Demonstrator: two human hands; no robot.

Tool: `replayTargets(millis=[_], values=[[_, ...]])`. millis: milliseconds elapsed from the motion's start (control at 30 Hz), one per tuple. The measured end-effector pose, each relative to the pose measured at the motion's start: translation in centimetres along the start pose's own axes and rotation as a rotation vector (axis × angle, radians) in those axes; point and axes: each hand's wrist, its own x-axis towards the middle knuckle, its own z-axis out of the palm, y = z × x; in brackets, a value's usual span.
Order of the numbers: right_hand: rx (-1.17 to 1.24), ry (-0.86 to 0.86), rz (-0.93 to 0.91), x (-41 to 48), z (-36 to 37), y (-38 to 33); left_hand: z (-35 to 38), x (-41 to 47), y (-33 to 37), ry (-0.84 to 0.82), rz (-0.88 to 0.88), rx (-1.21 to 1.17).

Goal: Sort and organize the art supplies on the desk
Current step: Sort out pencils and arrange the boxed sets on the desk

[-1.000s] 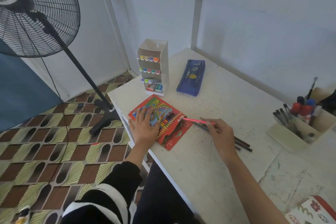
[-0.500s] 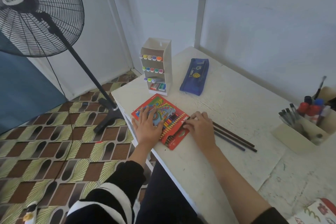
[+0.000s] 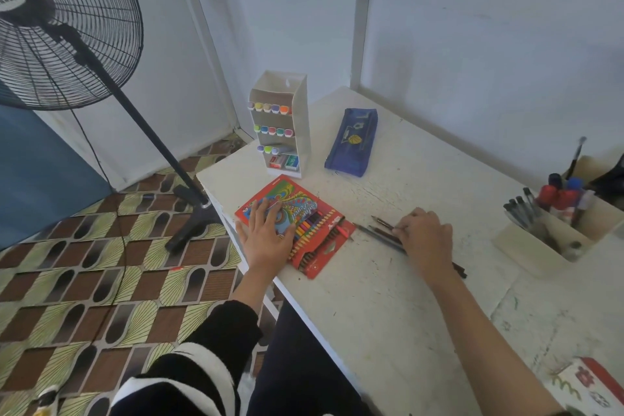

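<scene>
at 7 o'clock in the view a black-and-white striped sleeve [image 3: 175, 378] is seen, and at 5 o'clock a red-edged patterned card [image 3: 587, 382] is cut off by the corner. both lie nearest the camera.

further in, the left hand [image 3: 266, 236] is laid flat on a red cardboard box of coloured pencils [image 3: 314, 240], fingers [image 3: 266, 209] straight and spread. the box is pressed down rather than grasped, so that hand is released. the box is placed near the 9 o'clock edge of the white painted desk [image 3: 371, 314]. its flap is folded open toward 4 o'clock and a row of coloured pencils is exposed.

at the box's 3 o'clock, just beside the flap, a few loose dark pencils [image 3: 374, 231] are laid side by side, tips pointed toward 10 o'clock. the right hand [image 3: 423, 236] is set palm-down over them with fingers bent and fingertips [image 3: 398, 230] touching the shafts. whether a pencil is pinched or only touched cannot be told. one pencil end is visible beyond the wrist at 4 o'clock.

at 3 o'clock, well apart from the hands, a cream open tray [image 3: 520, 245] is filled with dark pens and red and blue markers.

toward 12 o'clock a blue fabric pencil case [image 3: 353, 142] is laid flat. beside it at its 9 o'clock a white tiered marker stand [image 3: 297, 118] is stood upright, rows of coloured caps facing out.

off the desk at 10 o'clock a black pedestal fan [image 3: 60, 27] is stood on patterned floor tiles.
</scene>
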Motion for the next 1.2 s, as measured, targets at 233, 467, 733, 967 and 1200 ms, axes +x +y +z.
replayTargets(millis=[233, 467, 733, 967, 1200], values=[[0.532, 0.161, -0.033, 0.0, -3.6, 0.1, 0.1, 0.1, -0.1, 0.003, 0.000, 0.006], [1.164, 0.285, 0.137, -0.2, -7.0, -0.7, 0.3, 0.1, -0.3, 0.016, 0.007, -0.002], [1.627, 0.109, 0.442, -2.5, -2.7, -2.1, 0.5, 0.2, -0.5, 0.016, 0.008, -0.004], [0.923, 0.009, 0.086, -3.6, -0.4, -1.5, 0.3, 0.2, -0.4, 0.013, 0.009, 0.003], [0.518, 0.029, -0.080, -2.4, 1.9, -4.8, 0.2, 0.2, -0.6, 0.005, 0.008, 0.005]])
